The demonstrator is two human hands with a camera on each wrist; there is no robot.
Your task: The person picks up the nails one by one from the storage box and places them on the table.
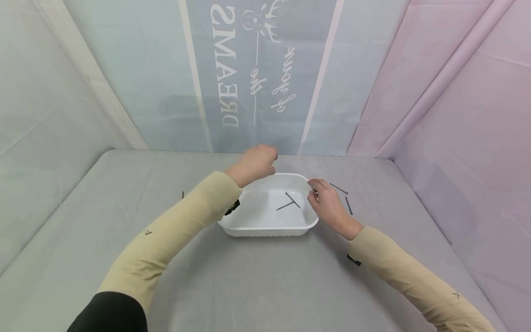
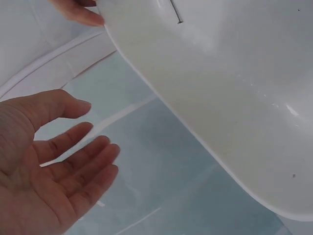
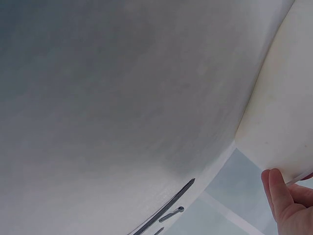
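A white plastic basin point(image 1: 269, 232) with rounded corners sits on the table. Two dark nails point(image 1: 285, 206) lie crossed inside it. My right hand point(image 1: 328, 207) grips the basin's far right corner, the rim between thumb and fingers. In the right wrist view, the fingers point(image 3: 279, 193) press against the basin's outer wall point(image 3: 281, 112). My left hand point(image 1: 255, 163) reaches over the far left part of the basin. The left wrist view shows that hand point(image 2: 73, 161) with fingers loosely extended, nothing in it, beside the basin's rim point(image 2: 168, 107) and apart from it.
Right of the basin, two loose nails point(image 1: 339, 188) point(image 1: 349, 205) lie on the grey table cover point(image 1: 265, 281). Another dark nail point(image 1: 183, 194) shows at the left, partly behind my left sleeve point(image 1: 178, 221). Fabric walls point(image 1: 265, 133) stand at the back and both sides.
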